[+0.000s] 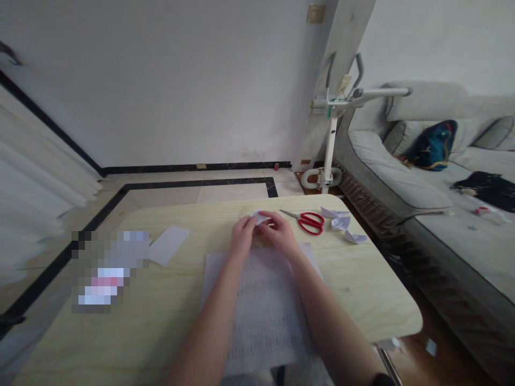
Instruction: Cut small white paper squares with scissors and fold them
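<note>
Both hands meet over the far middle of the table around a small piece of white paper [259, 216], which looks folded. My left hand [242, 231] grips its left side with closed fingers. The fingers of my right hand [277, 230] curl round the right side and partly hide it. Under my forearms lies a large printed sheet [265, 311]. Just right of my hands rest red-handled scissors [309, 221], their blades pointing left. Beyond them sit several folded paper pieces [341, 222].
A plain white paper slip [169, 245] lies on the left of the wooden table [374, 300], beside a blurred-out patch. A grey sofa [442, 214] runs along the right. Behind the table's far right corner stands white exercise equipment [330, 145].
</note>
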### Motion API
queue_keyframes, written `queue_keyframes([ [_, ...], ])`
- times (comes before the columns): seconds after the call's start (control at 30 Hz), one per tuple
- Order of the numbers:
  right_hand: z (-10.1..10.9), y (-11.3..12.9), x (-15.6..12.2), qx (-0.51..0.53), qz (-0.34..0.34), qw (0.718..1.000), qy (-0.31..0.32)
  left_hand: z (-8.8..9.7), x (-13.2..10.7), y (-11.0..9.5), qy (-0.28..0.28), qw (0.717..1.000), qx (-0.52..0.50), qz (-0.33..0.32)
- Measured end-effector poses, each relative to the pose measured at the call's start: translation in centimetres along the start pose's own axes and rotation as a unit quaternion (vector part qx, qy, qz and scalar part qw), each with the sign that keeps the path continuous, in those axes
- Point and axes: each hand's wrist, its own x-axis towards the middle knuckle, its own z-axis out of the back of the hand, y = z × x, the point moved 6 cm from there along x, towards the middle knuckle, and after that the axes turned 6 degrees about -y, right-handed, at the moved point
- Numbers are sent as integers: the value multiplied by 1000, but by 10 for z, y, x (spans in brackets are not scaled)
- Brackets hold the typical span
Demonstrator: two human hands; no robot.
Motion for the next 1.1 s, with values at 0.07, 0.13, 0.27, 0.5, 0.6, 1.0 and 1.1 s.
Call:
queue_keyframes([
  [0.07, 1, -1, 0, -5, -4, 1000, -4, -2, 1, 1, 16, 1000, -17, -5],
  [0.13, 2, -2, 0, -11, -12, 1000, -9, -3, 1, 3, 21, 999, -42, 6],
  [0.27, 3, -1, 0, -8, -16, 1000, -14, -7, 1, 9, 11, 991, -119, 60],
  [0.5, 0, 5, -2, -50, -10, 999, -17, -9, 0, 15, 15, 978, -179, 105],
  [0.6, -1, 5, -3, -62, -10, 998, -12, -9, 1, 16, 20, 976, -185, 111],
  [1.0, 2, 9, -3, -73, -3, 997, -21, -11, 1, 19, 25, 970, -208, 127],
  [1.1, 2, 6, -2, -42, -12, 999, -21, -11, 1, 15, 35, 969, -217, 109],
])
